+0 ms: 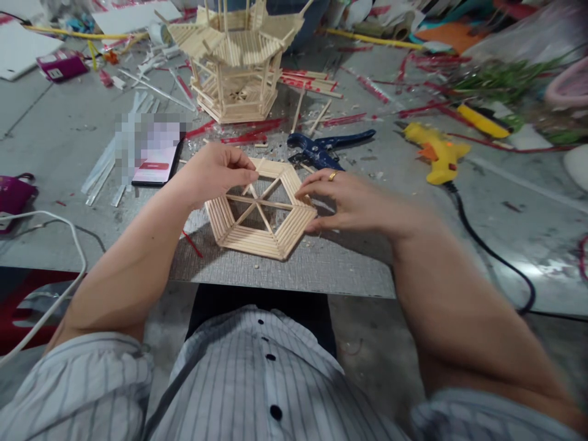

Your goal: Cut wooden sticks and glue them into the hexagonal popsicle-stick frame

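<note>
A flat hexagonal frame (250, 242) of layered thin wooden sticks lies near the table's front edge, with crossing sticks inside it like spokes. My left hand (220, 171) is over its upper left part, thumb and fingertips pinched at the upper end of a wooden stick (252, 191) that runs to the centre. On the right corner, my right hand (351, 199), with a ring on one finger, grips the frame between thumb and fingers. Behind it stands a pavilion-like stick model (236, 67) with a flared roof.
Blue cutters (321, 147) lie just behind the frame. A yellow glue gun (434, 153) with a black cord rests at right. A phone (158, 153) and clear glue sticks (122, 147) are at left. Red plastic scraps (248, 131) and loose sticks (316, 82) litter the table.
</note>
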Motion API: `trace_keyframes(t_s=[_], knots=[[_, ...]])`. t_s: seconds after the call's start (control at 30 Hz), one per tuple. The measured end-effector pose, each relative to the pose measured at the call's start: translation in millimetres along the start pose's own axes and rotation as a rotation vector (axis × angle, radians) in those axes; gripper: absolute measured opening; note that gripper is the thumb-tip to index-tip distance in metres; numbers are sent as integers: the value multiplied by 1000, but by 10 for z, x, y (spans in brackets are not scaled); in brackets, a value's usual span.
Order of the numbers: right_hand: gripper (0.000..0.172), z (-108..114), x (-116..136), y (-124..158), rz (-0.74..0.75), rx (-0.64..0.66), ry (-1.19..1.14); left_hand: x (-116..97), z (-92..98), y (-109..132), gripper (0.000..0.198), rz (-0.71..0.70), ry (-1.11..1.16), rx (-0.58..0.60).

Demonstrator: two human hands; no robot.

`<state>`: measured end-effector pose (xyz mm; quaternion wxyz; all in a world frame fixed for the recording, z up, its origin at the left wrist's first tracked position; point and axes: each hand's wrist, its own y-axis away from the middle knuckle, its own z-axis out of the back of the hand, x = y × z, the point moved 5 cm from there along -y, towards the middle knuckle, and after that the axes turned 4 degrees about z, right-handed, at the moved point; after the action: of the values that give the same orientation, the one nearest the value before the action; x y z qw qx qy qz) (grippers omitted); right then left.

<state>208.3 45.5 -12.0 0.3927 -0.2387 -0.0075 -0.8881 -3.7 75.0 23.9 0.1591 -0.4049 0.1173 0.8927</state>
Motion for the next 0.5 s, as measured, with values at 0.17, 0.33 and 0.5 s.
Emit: trace_keyframes(t_s=[0.17, 0.33, 0.5], knots=[[37, -73, 158, -73, -11, 24, -40, -50, -91, 23, 17, 6, -12, 80], [40, -129, 282, -102, -47, -2, -42, -177, -204, 110, 17, 51, -197, 185], [48, -127, 269, -97, -57, -27, -65, -213, -277, 129, 18, 8, -278, 217]])
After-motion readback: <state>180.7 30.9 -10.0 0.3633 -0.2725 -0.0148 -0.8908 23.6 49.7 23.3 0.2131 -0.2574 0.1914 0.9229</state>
